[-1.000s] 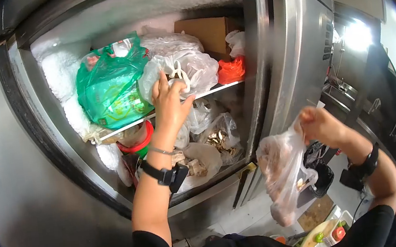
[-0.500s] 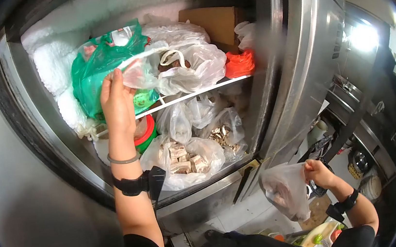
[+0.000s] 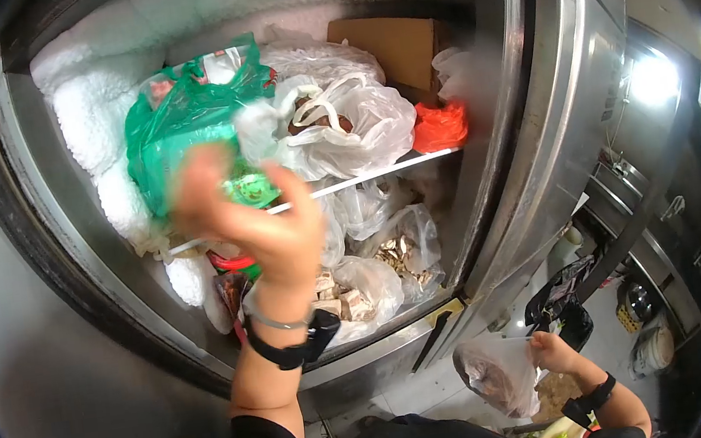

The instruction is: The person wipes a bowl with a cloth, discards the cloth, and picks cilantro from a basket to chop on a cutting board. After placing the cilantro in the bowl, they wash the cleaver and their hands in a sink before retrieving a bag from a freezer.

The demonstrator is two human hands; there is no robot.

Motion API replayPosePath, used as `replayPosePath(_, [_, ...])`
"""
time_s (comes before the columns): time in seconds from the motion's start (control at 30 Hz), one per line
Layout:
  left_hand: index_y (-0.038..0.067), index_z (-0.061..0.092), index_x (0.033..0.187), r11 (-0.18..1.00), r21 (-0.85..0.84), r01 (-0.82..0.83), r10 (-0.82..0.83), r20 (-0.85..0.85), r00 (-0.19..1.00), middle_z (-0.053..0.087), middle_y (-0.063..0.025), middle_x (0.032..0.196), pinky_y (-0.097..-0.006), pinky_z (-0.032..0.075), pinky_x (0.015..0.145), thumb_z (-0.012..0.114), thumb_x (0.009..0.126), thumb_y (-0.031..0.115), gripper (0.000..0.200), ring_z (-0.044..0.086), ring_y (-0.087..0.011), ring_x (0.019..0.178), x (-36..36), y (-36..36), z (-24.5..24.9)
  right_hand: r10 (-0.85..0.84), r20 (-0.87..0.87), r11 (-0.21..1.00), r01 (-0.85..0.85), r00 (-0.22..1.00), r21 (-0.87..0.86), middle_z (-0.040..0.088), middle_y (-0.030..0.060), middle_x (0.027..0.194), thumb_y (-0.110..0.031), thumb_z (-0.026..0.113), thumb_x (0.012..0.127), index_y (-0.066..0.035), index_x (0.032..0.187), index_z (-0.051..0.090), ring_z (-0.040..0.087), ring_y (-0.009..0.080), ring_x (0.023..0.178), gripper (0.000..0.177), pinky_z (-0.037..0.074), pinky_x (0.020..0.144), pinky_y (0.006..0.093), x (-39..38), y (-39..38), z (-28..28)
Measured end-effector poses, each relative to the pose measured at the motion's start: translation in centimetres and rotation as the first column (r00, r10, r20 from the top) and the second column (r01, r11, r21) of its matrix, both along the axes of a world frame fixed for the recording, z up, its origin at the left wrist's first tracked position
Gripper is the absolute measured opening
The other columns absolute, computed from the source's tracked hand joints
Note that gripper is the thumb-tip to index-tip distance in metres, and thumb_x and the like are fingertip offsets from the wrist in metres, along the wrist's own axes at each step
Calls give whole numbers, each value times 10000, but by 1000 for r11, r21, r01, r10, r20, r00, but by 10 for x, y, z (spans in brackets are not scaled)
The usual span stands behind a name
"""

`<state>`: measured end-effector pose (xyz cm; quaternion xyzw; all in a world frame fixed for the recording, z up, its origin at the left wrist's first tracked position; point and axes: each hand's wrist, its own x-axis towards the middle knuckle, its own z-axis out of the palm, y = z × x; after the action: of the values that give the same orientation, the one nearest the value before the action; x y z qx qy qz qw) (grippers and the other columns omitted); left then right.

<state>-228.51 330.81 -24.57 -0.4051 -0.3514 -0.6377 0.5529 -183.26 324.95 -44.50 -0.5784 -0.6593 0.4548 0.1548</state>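
Note:
My left hand (image 3: 256,221) is blurred by motion in front of the freezer shelf, its fingers apart with nothing between them. Behind it are a green plastic bag (image 3: 184,121) and a white plastic bag (image 3: 366,126) with a loop handle and dark contents. Low on the right, my right hand (image 3: 553,353) is closed on the top of a clear plastic bag (image 3: 498,379), which hangs with something reddish-brown, like meat, inside. On the lower level, partly behind my left wrist, lies a bag of pale cut chunks (image 3: 356,305).
Thick frost (image 3: 84,119) lines the freezer wall. A cardboard box (image 3: 387,50) and a red bag (image 3: 439,126) sit on the upper right of the wire shelf (image 3: 396,166). Below is a bag of small brown-and-white pieces (image 3: 402,256). A steel door frame (image 3: 522,130) stands at right.
My left hand has let go of the white bag's handle, opened, and moved lower and nearer. My right hand has lowered slightly, still with the clear bag.

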Motion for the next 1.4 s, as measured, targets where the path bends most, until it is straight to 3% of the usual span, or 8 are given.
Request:
replayPosePath(0.07, [-8, 401, 1261, 821, -518, 239, -389, -203, 898, 462, -204, 1195, -449, 368, 893, 631, 743, 61, 571, 503, -332, 960, 29, 3, -6, -47, -70, 999, 47, 996, -12, 490, -15, 704, 52, 508, 736, -67, 733, 419, 503, 105, 643, 149, 442, 571, 267, -3, 0, -1])
replayPosePath(0.13, [2, 424, 1253, 746, -586, 315, -356, 49, 933, 505, -171, 1103, -456, 342, 902, 661, 744, 153, 581, 490, -307, 1011, 47, 36, -19, -48, -95, 998, 45, 994, -36, 497, -8, 703, 57, 506, 737, -58, 739, 426, 521, 117, 644, 140, 459, 577, 274, 1, 2, -7])
replayPosePath(0.33, [158, 424, 1334, 473, -878, 79, -184, -10, 983, 527, -110, 1029, -394, 317, 829, 694, 730, 234, 666, 481, -251, 964, 53, 34, -35, -95, -202, 995, 86, 975, -50, 504, 20, 692, 68, 477, 760, -44, 752, 430, 563, 156, 652, 122, 511, 589, 310, 14, 7, -17])
replayPosePath(0.6, [160, 599, 1165, 449, -893, -19, -397, -218, 891, 416, -64, 1310, -410, 327, 832, 629, 712, 111, 456, 436, -258, 1016, 80, 35, -64, -44, -187, 999, 49, 981, 23, 486, 23, 665, -73, 408, 920, -58, 724, 400, 551, 159, 618, 197, 503, 580, 313, 16, 11, -37])
replayPosePath(0.67, [152, 612, 1138, 448, -894, -6, -441, -227, 869, 414, -57, 1320, -411, 331, 835, 619, 709, 101, 433, 434, -259, 1018, 87, 38, -64, -99, -189, 995, 92, 977, -47, 450, 28, 683, 160, 419, 722, -61, 737, 352, 529, 168, 624, 232, 473, 562, 306, 14, 12, -35])
replayPosePath(1.0, [133, 614, 1008, 496, -863, 101, -602, -258, 756, 483, -75, 1266, -512, 320, 924, 601, 704, 73, 310, 439, -318, 1106, 94, 22, -51, -124, -253, 992, 111, 960, -62, 467, 30, 683, 138, 425, 734, -70, 739, 353, 529, 164, 622, 220, 475, 565, 295, 14, 13, -53])
replayPosePath(1.23, [117, 538, 1052, 389, -921, 2, -582, -244, 776, 473, -125, 1277, -425, 466, 806, 582, 712, 31, 354, 553, -306, 954, 85, 5, -45, -52, -184, 999, 49, 982, -21, 454, 32, 677, 135, 404, 736, -62, 728, 355, 527, 174, 625, 203, 473, 570, 308, 6, 13, -58])
replayPosePath(1.4, [102, 438, 1016, 340, -861, 379, -688, 46, 724, 472, -179, 1243, -408, 507, 645, 574, 723, 26, 331, 609, -315, 833, 80, 10, -32, -39, -245, 999, 34, 969, -24, 458, 44, 677, 141, 399, 732, -51, 729, 359, 526, 176, 622, 196, 468, 571, 305, 1, 14, -58])
